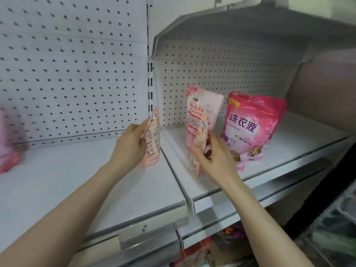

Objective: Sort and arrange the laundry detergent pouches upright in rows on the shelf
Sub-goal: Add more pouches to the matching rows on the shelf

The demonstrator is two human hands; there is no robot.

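- We find the left hand [133, 145] closed around a peach-pink detergent pouch [152, 139], fingers wrapped on its near edge, at the right end of the left shelf [77, 180], just beside the shelf divider [173, 168].
- We find the right hand [213, 160] gripping the lower half of a pale pink detergent pouch [200, 114] on the right shelf [289, 147], thumb on its front face.
- A magenta detergent pouch [252, 128] stands just right of it, touching or nearly so; we cannot tell which. Another pink pouch [7, 147], blurred, sits far left.
- Orientation: the left-hand pouch has its long axis near vertical, turned edge-on, printed face pointing right. The right-hand pouch has its long axis vertical with a slight lean, top to the left, front face toward us.
- Step in hand, in our judgement: setting both pouches upright.
- Recommended practice: seat each base flat on the shelf before letting go, turn the edge-on pouch until its front faces the aisle, and align it with its neighbours.
- Risk: soft pouches slump; test balance before withdrawing.
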